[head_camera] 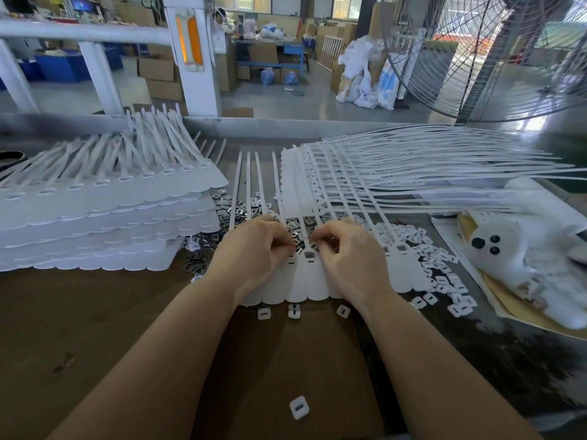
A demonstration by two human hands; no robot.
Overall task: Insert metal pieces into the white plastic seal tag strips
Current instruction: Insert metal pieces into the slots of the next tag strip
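A white seal tag strip point(305, 282) lies flat in front of me, its thin tails running away from me. Both hands rest on its row of heads. My left hand point(257, 252) has its fingers curled and pinched at a head slot; what it holds is hidden. My right hand point(347, 255) is curled the same way just right of a head point(308, 255) with a dark metal piece in its slot. Loose metal pieces point(295, 236) lie heaped just beyond my fingers.
A tall stack of tag strips point(104, 223) stands at the left, another spread stack point(397, 173) at the back right. White plastic caps point(441, 274) are scattered right of the strip, a few point(299, 407) near me. A white cloth bundle point(521, 258) lies far right. A large fan point(495, 52) stands behind.
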